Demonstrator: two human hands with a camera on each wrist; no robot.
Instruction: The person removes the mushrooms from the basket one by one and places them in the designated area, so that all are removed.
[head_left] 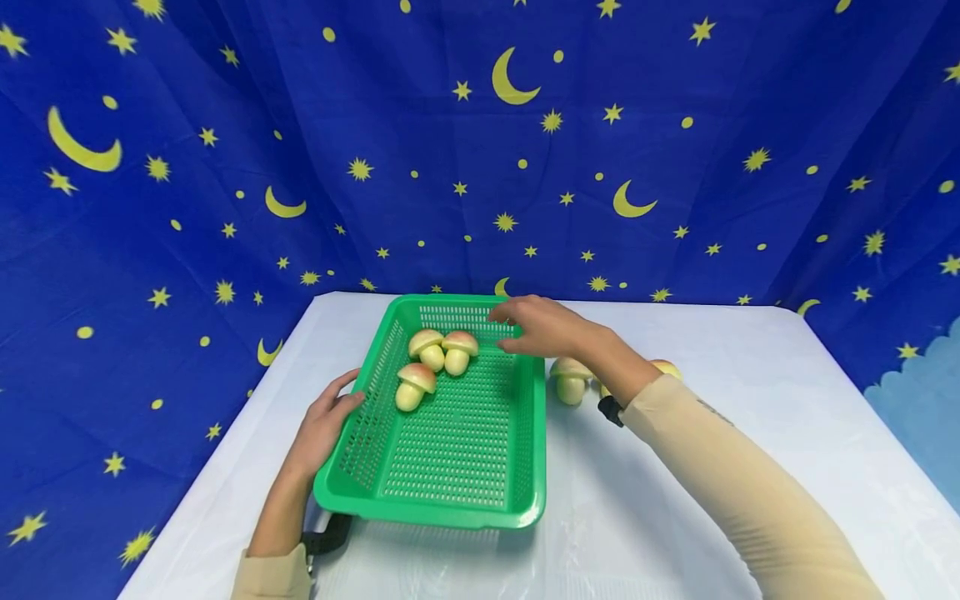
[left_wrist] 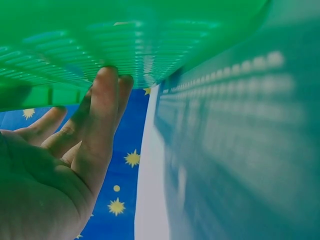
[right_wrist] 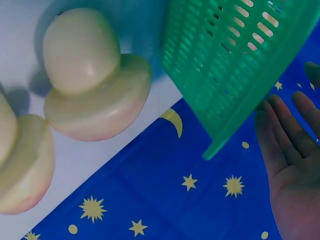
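A green perforated plastic basket holds three toy mushrooms near its left and far end. My left hand grips the basket's left rim, thumb over the edge; in the left wrist view its extended fingers lie against the outside of the slotted wall. Over the basket's far right corner is my right hand, fingers spread loosely with nothing between them. The right wrist view shows this hand beside the rim. Another toy mushroom is on the table just right of the basket.
More mushroom toys, including one with a yellowish cap, lie partly hidden behind my right forearm. A white-covered table extends below everything. Behind it hangs a blue cloth with yellow stars and moons.
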